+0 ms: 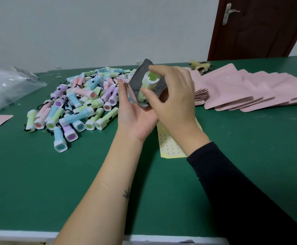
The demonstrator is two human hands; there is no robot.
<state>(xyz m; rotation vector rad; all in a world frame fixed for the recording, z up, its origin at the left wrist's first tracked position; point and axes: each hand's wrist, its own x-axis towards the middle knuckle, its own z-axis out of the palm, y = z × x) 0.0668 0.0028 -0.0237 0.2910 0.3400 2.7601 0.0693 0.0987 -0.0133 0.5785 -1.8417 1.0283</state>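
Right hand (177, 105) pinches one green flashlight (152, 79), its body half hidden in the single pouch (142, 72) the left hand (135, 114) grips. Left of the pouch, a flashlight pile (77, 103) too jumbled to count.

glossy plastic flashlight (151, 82), matt pouch (142, 75)
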